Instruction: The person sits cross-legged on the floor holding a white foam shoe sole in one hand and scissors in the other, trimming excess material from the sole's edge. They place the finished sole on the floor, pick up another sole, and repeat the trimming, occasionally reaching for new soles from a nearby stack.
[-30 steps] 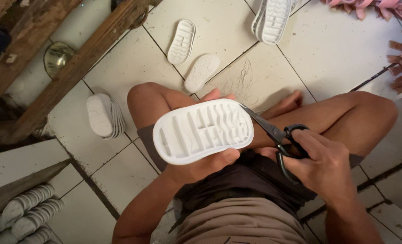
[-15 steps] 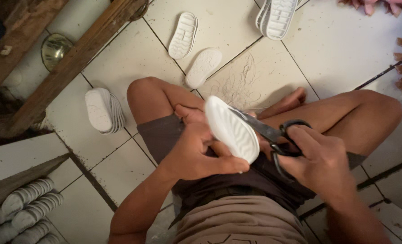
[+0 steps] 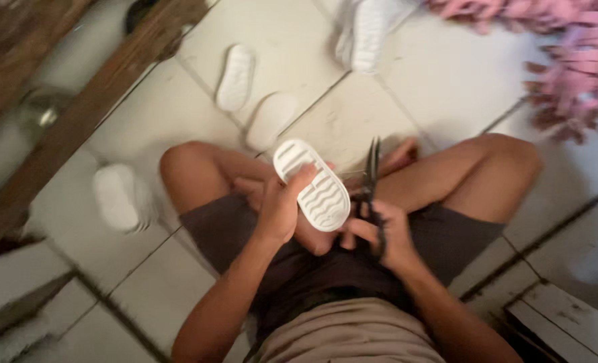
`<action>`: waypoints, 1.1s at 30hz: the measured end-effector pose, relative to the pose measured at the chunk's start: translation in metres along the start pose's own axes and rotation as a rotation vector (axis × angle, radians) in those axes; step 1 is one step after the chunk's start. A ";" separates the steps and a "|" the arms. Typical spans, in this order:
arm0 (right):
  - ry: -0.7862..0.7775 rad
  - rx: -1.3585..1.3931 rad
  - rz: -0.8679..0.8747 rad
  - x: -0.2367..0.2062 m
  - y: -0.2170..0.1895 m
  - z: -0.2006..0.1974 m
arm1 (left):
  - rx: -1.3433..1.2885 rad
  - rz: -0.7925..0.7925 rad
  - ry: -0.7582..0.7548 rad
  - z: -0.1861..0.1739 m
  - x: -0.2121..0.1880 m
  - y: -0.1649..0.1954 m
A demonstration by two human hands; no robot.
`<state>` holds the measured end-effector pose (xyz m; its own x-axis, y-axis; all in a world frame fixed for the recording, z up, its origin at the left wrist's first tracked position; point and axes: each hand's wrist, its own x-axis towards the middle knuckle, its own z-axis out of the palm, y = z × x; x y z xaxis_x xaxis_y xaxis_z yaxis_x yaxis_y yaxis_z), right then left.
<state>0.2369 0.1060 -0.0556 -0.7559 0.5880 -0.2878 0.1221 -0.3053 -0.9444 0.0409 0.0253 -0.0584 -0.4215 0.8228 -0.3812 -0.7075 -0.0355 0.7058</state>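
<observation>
Gripping sole [image 3: 312,183] with left hand [image 3: 280,208], right hand [image 3: 386,235] clenching scissors [image 3: 373,181] (blades near fingers, possibly risking nick).

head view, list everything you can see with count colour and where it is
ribbed shoe sole: 1, white, held up over the lap
scissors: 1 pair, dark, blades pointing away, beside the held sole
loose soles: 2, white, on the floor tiles beyond the knees
sole stack: 1, white, blurred, on the floor by the left knee
sole pile: 1, white, at the top edge
pink pile: 1 heap, pink, top right, too blurred to tell what
wooden beam: 1, brown, slanting across the left
tiled floor: white tiles
left hand: grips the ribbed shoe sole
right hand: holds the scissors
</observation>
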 end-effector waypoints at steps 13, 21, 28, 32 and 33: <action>0.463 0.335 0.018 0.165 -0.014 -0.035 | 1.368 0.563 0.142 -0.056 0.095 -0.011; 0.406 0.106 0.216 0.111 0.027 -0.025 | 1.825 0.351 0.274 -0.057 0.130 0.011; 0.261 -0.264 0.130 0.071 0.041 -0.035 | 0.663 0.391 0.249 -0.048 0.099 0.035; 0.064 -0.574 0.072 0.043 0.018 -0.053 | 0.000 0.332 0.112 -0.038 0.060 0.060; 0.088 -0.530 0.192 0.037 0.010 -0.054 | -0.116 0.338 0.053 -0.033 0.051 0.064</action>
<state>0.2451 0.1651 -0.0845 -0.6343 0.6264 -0.4531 0.5752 -0.0093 -0.8180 -0.0445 0.0461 -0.0524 -0.6695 0.7230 -0.1705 -0.5814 -0.3671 0.7261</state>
